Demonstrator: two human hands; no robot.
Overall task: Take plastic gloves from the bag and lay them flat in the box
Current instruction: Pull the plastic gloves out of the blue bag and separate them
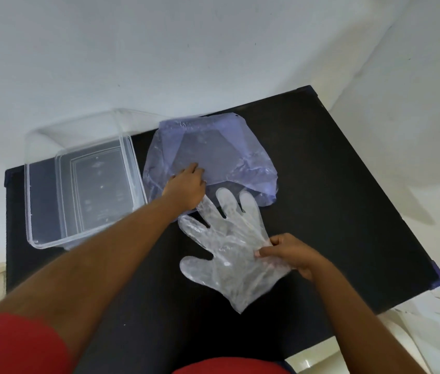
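A clear plastic glove (229,249) lies spread flat on the black table (335,184), fingers pointing away from me. My right hand (291,253) pinches its right edge near the cuff. A bluish translucent bag (213,155) rests just beyond the glove. My left hand (186,188) presses on the bag's near left edge, fingers closed against the plastic. A clear rectangular box (40,211) stands open at the left of the table with nothing visible inside.
A white wall rises behind the table. The table's far edge runs close behind the bag and box. Pale floor shows past the table's right and near corners. My red sleeves fill the bottom of the view.
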